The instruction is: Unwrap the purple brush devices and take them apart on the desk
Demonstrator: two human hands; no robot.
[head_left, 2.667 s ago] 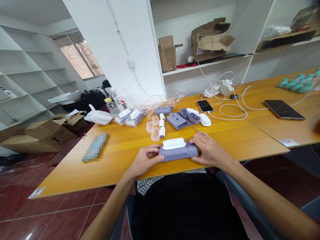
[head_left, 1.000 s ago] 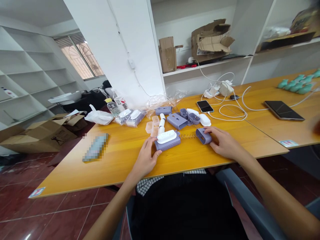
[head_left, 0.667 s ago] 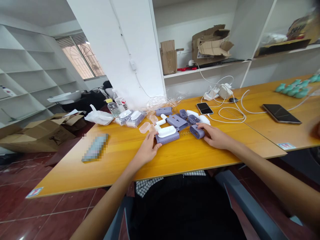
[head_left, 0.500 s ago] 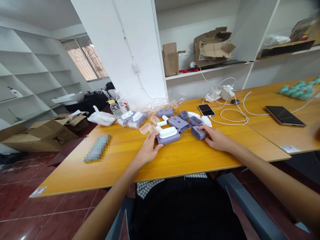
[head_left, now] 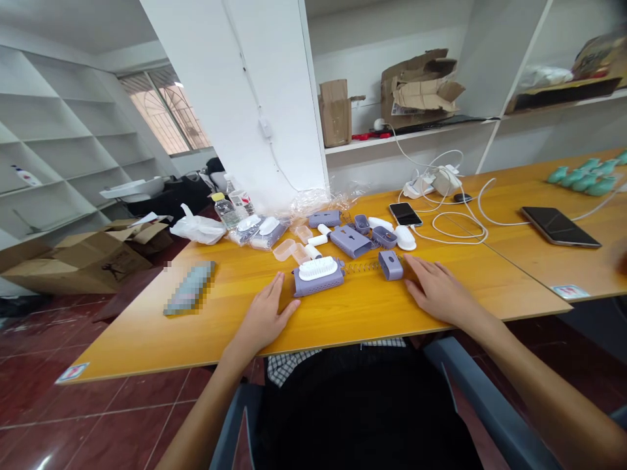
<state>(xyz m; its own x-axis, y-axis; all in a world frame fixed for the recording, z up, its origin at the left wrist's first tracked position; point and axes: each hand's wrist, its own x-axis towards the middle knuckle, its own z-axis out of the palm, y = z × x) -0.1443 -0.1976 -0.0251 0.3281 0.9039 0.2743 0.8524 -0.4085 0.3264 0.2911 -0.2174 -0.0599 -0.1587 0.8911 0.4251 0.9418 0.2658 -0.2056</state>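
Note:
My left hand (head_left: 264, 315) lies flat and open on the wooden table (head_left: 343, 313), just short of a purple case with a white brush on top (head_left: 318, 277). My right hand (head_left: 437, 292) also rests flat and open, its fingertips close to a small purple cap (head_left: 390, 264). A thin metal spring (head_left: 362, 266) runs between the case and the cap. Neither hand holds anything.
Behind lie more purple parts (head_left: 349, 239), white rollers (head_left: 317, 240), clear cups (head_left: 285, 249) and plastic bags (head_left: 259, 230). A phone (head_left: 404, 213), white cables (head_left: 455, 222) and a tablet (head_left: 560, 226) sit to the right. A blurred flat object (head_left: 190, 288) lies left.
The purple case was pulled apart into a brush part and a cap with a spring between. Both hands pushed the parts away, then let go and drew back flat onto the table.

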